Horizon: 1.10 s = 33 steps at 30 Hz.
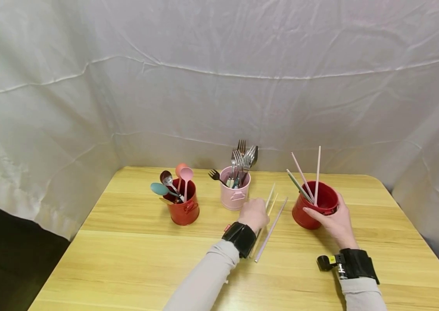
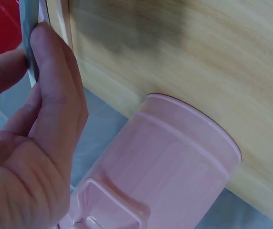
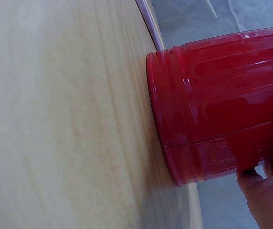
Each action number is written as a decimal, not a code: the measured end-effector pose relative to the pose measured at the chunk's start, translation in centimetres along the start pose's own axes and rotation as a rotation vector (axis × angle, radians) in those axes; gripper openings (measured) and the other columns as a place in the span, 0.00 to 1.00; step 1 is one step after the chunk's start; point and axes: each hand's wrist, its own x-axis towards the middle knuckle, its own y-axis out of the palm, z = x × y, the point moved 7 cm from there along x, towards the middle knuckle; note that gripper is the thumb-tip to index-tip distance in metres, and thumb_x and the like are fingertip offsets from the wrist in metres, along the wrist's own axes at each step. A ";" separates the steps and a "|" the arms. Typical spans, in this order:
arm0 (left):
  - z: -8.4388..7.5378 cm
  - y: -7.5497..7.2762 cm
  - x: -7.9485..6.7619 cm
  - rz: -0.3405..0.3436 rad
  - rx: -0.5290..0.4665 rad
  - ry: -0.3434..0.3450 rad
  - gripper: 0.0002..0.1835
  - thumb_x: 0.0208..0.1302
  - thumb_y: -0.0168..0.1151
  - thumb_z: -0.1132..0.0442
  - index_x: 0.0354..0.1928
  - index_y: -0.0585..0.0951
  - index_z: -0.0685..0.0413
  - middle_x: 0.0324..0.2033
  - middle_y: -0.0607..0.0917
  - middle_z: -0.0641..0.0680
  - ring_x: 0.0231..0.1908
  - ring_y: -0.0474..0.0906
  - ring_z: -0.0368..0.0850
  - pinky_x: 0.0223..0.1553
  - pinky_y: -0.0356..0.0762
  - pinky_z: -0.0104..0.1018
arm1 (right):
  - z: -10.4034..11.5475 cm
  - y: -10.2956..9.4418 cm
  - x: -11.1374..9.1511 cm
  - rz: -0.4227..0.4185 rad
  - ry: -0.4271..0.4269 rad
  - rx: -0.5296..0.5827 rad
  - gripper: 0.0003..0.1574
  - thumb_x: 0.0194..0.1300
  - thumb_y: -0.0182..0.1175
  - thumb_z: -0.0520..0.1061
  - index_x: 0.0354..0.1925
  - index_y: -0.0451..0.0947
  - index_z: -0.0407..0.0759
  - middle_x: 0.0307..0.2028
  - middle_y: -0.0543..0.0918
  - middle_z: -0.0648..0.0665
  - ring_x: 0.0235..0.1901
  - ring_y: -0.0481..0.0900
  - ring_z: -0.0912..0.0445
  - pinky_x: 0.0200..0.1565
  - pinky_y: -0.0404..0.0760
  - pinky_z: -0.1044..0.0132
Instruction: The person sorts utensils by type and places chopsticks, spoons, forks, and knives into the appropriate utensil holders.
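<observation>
My left hand pinches a pale grey-green chopstick between thumb and fingertips, low over the table. Beside it lie a yellowish chopstick and a pale purple chopstick. My right hand grips the rim and side of a red bucket standing on the table at the right. Several chopsticks lean out of that bucket, pink ones and greenish ones. Just behind my left hand stands a pink bucket holding several forks and other metal cutlery.
Left of the pink bucket, another red bucket holds several spoons. All three buckets stand along the back half of the wooden table. A pale cloth hangs behind and at both sides.
</observation>
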 end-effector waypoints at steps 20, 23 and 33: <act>-1.8 -2.9 -0.5 -0.249 -0.110 0.146 0.05 0.66 0.64 0.59 0.32 0.83 0.49 0.31 0.88 0.50 0.35 0.86 0.48 0.35 0.79 0.37 | 0.2 0.0 0.0 0.003 0.009 -0.012 0.59 0.56 0.76 0.46 0.77 0.54 0.46 0.69 0.69 0.38 0.62 0.66 0.54 0.50 0.68 0.82; -2.1 -3.3 -0.6 -0.305 -0.131 0.172 0.05 0.67 0.63 0.59 0.34 0.84 0.49 0.31 0.89 0.50 0.35 0.86 0.47 0.36 0.80 0.36 | 0.2 0.0 0.0 0.001 0.007 -0.007 0.59 0.56 0.76 0.46 0.77 0.54 0.45 0.69 0.69 0.38 0.61 0.66 0.55 0.50 0.68 0.82; -2.5 -5.0 -1.1 -0.465 -0.306 0.239 0.06 0.70 0.60 0.59 0.40 0.85 0.50 0.33 0.88 0.47 0.32 0.84 0.40 0.34 0.77 0.28 | 0.3 0.1 -0.2 0.000 0.006 0.007 0.58 0.57 0.75 0.45 0.77 0.54 0.44 0.69 0.69 0.38 0.61 0.66 0.57 0.50 0.68 0.82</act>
